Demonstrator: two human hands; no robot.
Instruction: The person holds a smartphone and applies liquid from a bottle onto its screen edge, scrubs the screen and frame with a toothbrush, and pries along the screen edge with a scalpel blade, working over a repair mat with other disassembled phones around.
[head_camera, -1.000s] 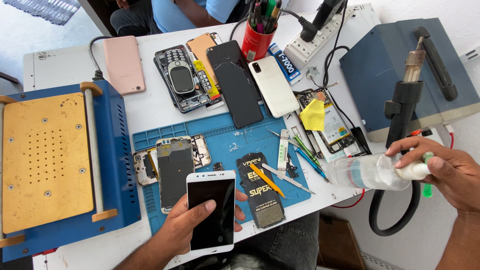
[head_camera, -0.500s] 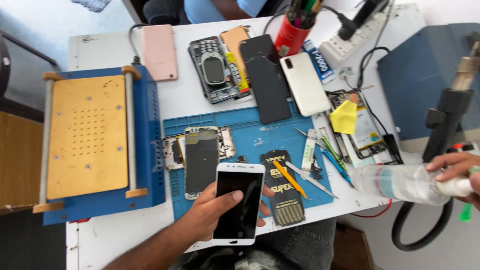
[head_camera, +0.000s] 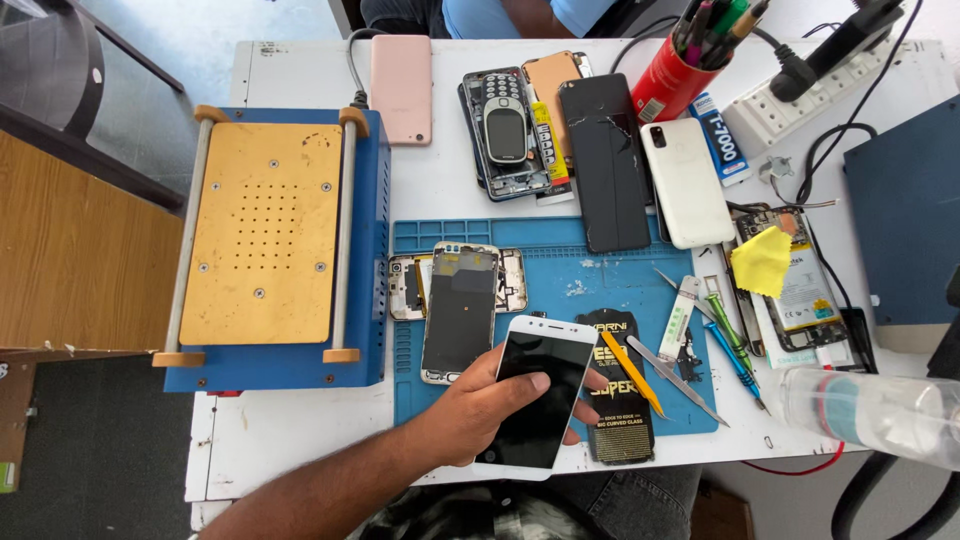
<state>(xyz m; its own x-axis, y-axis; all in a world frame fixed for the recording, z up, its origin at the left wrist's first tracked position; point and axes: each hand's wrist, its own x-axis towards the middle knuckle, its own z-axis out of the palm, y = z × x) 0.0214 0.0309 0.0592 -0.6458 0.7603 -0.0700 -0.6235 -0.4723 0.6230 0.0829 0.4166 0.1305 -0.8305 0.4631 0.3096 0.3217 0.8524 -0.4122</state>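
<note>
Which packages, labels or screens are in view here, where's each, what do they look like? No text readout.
White phone: in the left hand, near table edge; dark blank screen.
Black packet: flat, on the blue mat, beside the phone; yellow and white print.
Glue tube: blue and white, by the red pen cup.
Clear bottle: far right, lying sideways, green-banded label.
Black phone: top centre, cracked dark glass.

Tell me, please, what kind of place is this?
Most likely a phone repair workbench. The left hand holds a white phone over a blue work mat; opened phones, small tools and a blue heating plate machine lie around it.
</note>
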